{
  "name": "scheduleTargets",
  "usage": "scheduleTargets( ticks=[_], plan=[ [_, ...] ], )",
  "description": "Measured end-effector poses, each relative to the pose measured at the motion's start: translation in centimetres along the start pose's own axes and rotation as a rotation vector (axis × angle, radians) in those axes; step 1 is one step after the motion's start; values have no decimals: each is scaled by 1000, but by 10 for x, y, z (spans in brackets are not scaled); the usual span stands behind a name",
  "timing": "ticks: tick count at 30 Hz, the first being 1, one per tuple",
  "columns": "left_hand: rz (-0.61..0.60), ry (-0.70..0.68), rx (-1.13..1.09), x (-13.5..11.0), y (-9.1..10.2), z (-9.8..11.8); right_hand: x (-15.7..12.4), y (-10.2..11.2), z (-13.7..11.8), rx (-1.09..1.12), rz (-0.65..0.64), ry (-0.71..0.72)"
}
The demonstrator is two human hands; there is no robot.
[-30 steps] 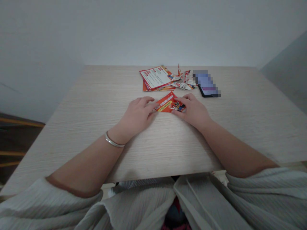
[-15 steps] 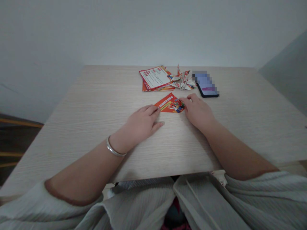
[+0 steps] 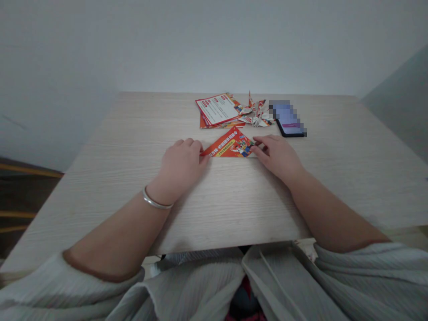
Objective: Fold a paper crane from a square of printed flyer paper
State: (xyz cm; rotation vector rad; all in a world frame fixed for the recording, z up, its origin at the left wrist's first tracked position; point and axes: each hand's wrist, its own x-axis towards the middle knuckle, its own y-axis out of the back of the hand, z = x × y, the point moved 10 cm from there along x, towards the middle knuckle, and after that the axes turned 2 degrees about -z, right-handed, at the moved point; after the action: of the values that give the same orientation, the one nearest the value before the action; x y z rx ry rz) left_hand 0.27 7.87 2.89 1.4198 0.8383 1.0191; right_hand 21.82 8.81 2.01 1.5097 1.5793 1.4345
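Note:
A red printed sheet of paper point(image 3: 230, 145), folded into a triangle, lies on the table with its long edge toward me. My left hand point(image 3: 183, 162) pinches its left corner between thumb and fingers; that corner is hidden. At the other end, my right hand point(image 3: 279, 156) grips the right corner between thumb and forefinger. White lettering, a yellow band and small cartoon figures show on the upper face.
Behind the folded sheet lies a stack of red and white leaflets point(image 3: 219, 109). Beside it are folded paper pieces point(image 3: 257, 113), their number unclear, and a phone point(image 3: 288, 119) with a blurred screen. A wall point(image 3: 214, 44) stands behind the pale wooden table point(image 3: 133, 133).
My left hand has moved left and closed on the left corner, showing more of the printed face. My right thumb now presses on the right corner.

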Motion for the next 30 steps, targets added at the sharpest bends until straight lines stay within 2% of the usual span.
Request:
scheduleTargets(
  ticks=[2, 6, 11, 15, 20, 30],
  plan=[
    [36, -5, -77, 4, -3, -5, 1, -1, -2, 63, -5, 5],
    [1, -29, -143, 10, -10, -8, 1, -3, 1, 190, 3, -18],
    [16, -39, -248, 9, -5, -6, 2, 0, 2, 278, 25, 16],
    [52, -124, -283, 9, -1, 3, 1, 8, -8, 202, 42, 96],
    [47, -298, -166, 7, -2, 19, -1, 4, -23, 113, -46, 254],
    [-12, -337, -28, 0, -3, 35, -12, -13, -41, -33, -203, 426]
  ],
)
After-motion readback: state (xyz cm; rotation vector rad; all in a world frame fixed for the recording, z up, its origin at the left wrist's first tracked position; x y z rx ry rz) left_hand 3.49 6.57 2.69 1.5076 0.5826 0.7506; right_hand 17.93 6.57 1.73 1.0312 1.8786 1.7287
